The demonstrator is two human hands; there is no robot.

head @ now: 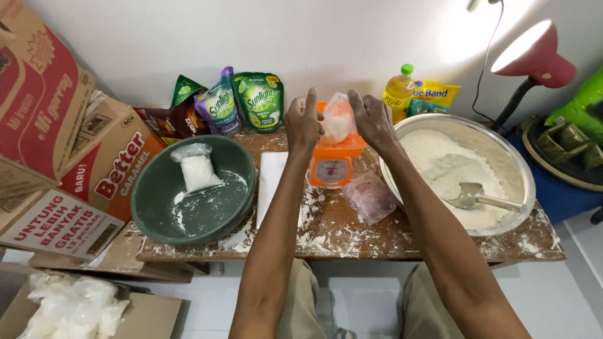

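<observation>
Both hands are raised over the orange kitchen scale (331,168), and a small clear plastic bag (338,117) with some white flour in it hangs between them. My left hand (304,120) pinches the bag's left edge with the index finger pointing up. On the bag's right edge, my right hand (372,119) keeps its grip. A big metal basin (521,163) of white flour sits to the right with a metal scoop (472,196) lying in it. To the left stands a green bowl (157,207) that holds one filled, tied bag of flour (198,169).
A stack of empty clear bags (370,198) lies by the scale on the flour-dusted wooden table (389,238). Soap pouches, snack packs, an oil bottle (399,91) and a yellow pouch line the back wall. Cardboard boxes stand left, a red lamp (534,53) right. More filled bags (72,307) lie lower left.
</observation>
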